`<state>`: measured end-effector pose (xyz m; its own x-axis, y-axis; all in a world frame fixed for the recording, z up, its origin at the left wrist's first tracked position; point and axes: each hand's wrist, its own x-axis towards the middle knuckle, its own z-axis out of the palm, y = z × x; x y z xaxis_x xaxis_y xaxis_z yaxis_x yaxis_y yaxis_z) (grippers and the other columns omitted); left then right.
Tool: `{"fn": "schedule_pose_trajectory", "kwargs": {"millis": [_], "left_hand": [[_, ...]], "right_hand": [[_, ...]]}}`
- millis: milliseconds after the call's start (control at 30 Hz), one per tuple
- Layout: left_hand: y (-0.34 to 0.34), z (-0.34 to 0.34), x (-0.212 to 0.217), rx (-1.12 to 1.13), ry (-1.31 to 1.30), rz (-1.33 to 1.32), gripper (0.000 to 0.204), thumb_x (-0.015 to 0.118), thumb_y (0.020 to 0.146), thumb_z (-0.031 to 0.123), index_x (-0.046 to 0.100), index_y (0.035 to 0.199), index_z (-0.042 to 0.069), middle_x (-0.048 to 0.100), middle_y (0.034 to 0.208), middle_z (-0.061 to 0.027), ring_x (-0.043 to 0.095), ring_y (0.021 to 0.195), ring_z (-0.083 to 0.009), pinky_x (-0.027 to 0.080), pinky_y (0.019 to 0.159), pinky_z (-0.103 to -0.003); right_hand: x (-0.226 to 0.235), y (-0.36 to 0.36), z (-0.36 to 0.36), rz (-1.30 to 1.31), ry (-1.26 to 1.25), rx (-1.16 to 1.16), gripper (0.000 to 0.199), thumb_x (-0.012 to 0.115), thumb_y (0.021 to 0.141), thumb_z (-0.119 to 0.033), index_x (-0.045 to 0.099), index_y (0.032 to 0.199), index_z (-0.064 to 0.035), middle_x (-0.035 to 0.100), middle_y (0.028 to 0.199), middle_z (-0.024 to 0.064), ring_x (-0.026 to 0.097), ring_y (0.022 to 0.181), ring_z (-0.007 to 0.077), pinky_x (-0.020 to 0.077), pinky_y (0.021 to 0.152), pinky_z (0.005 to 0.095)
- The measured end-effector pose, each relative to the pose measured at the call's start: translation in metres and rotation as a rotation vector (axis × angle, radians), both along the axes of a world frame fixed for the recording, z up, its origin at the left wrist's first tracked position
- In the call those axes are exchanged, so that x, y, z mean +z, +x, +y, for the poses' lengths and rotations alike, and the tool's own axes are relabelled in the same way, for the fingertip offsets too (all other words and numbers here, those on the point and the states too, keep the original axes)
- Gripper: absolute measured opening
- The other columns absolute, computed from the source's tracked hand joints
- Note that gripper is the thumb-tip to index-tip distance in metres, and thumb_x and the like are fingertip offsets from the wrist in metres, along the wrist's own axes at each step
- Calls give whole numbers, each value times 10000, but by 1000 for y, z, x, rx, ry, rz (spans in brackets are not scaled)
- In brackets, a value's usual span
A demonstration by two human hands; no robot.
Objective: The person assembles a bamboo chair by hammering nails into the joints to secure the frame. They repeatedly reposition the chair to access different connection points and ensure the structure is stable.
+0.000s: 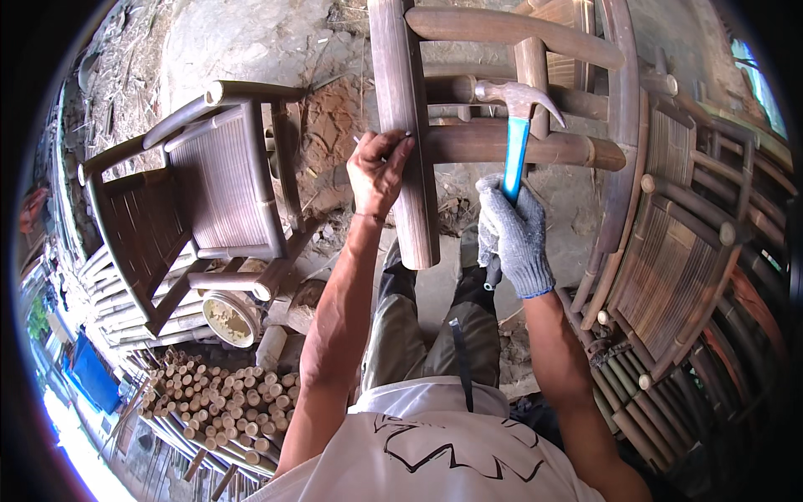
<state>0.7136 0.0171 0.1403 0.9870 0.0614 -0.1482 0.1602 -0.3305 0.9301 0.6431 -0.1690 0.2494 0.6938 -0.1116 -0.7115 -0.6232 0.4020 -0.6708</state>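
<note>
My bare left hand is closed, its thumb and fingers pinched against the thick bamboo post of a brown bamboo chair frame. A thin pale tip sticks out beside the fingers; what they pinch is too small to name. My right hand, in a grey knitted glove, grips the blue handle of a claw hammer. The hammer's metal head lies over the frame's crossbars, pointing away from me. Below the glove a dark rod-like end shows; I cannot tell whether that hand holds it too.
At left stands a bamboo chair, with a bucket of pale material near its legs. Cut bamboo pieces are stacked at lower left. More bamboo chairs crowd the right side, above bundled poles.
</note>
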Motion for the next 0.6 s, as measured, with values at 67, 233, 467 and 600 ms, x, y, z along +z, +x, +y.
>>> {"fn": "schedule_pose_trajectory", "kwargs": {"millis": [67,233,467,600], "left_hand": [[3,-2,-4,-56,16,-1,192,785,829,129,739,984,27,612,795,-43,588,725,-114,470,677,-249],[2,2,-6,-161,58,-67,164,767,826,102,732,965,23,625,819,-64,617,739,-139,487,697,-256],[-7,3,-9,-102,85,-44,147,756,832,101,727,955,26,639,831,-64,632,758,-149,496,693,-269],[-4,4,-10,-116,28,-102,136,756,834,86,726,953,27,619,806,-50,603,735,-143,480,679,-263]], "right_hand": [[-3,-5,-8,-9,-4,-3,146,610,971,-185,599,1051,-63,517,638,-19,459,437,57,388,366,237],[-4,-15,-6,44,-30,50,179,598,981,-215,595,1062,-55,506,621,-17,454,428,60,398,365,239],[-13,-31,3,-91,-348,315,240,558,1001,-245,602,1076,-21,553,670,28,539,514,97,456,476,289],[-16,-32,8,-323,-557,522,195,556,988,-183,597,1057,-5,627,771,128,646,703,246,500,640,360]]}}
